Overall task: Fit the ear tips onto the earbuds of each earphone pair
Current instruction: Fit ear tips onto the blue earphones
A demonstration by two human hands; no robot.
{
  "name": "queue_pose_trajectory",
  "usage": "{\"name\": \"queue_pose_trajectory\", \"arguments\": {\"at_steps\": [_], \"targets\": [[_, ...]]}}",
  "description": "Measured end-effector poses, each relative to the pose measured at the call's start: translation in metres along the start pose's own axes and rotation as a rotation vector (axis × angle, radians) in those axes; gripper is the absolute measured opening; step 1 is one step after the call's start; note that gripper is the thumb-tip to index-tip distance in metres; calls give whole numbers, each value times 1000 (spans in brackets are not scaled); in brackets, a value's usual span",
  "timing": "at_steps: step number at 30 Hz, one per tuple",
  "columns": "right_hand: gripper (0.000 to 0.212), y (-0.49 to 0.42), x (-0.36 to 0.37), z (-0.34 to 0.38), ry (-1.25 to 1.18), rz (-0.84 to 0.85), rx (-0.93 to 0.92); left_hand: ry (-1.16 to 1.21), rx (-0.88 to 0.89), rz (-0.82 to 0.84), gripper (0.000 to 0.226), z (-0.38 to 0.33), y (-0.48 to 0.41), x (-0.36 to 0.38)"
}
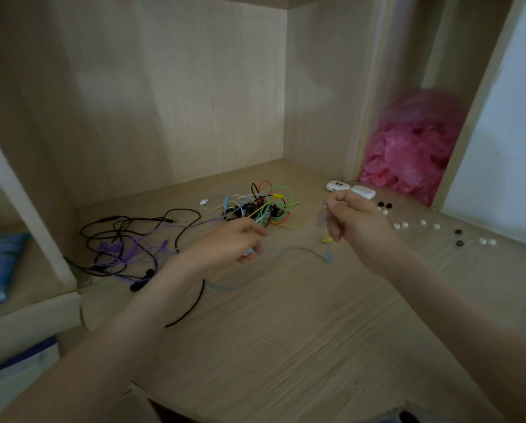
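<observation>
Matt, pale wood-grain counter (286, 331) and walls; crinkled, glossy pink plastic bag (408, 148) far right; smooth rubbery coloured cables (264, 206); glossy white plastic cases (362, 191).

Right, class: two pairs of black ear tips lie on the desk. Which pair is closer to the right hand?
The black pair beside the white case, just past the right hand; the other pair lies further right.

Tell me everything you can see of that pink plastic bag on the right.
The crumpled pink plastic bag is thin, slightly see-through film, bunched into a tall wrinkled heap. It sits in the narrow wooden niche at the back right, leaning against its walls. Nothing else touches it; any contents are hidden.
</observation>
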State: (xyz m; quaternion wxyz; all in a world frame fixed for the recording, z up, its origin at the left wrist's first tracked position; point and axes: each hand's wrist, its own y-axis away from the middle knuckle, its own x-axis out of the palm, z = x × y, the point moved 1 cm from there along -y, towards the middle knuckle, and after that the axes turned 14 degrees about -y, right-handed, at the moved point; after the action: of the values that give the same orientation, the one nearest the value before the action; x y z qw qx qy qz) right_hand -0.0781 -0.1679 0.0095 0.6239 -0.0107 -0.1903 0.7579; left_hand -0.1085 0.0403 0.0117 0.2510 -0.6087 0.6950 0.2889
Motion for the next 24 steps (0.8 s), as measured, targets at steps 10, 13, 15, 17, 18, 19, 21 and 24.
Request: {"name": "queue_pose_trajectory", "arguments": {"at_steps": [10, 13, 15, 17, 18, 19, 21, 24], "targets": [[29, 15, -30, -4, 792, 166, 130, -59, 166, 13, 29, 0, -16, 27], [86, 23, -39, -14, 1081, 369, 280, -319, 196, -55, 34, 4, -20, 30], [81, 23, -45, -19, 1153, 349, 340, -474, 220, -74, 33, 4, -21, 36], [54, 20, -49, -16, 1230, 311, 397, -620, 249, -64, 27, 2, -21, 42], [40, 18, -49, -15, 1254, 308, 428, -678, 265, -52, 25, 2, -21, 45], [27, 17, -49, -14, 1281, 325, 440, -717, 274, -36, 28, 1, -20, 47], [12, 17, -46, -13, 1346, 376, 418, -774, 255, 35, 42, -1, -18, 50], [23, 16, -46, -16, 1381, 395, 381, -866, 223, 147, 49, -5, -13, 51]]}}
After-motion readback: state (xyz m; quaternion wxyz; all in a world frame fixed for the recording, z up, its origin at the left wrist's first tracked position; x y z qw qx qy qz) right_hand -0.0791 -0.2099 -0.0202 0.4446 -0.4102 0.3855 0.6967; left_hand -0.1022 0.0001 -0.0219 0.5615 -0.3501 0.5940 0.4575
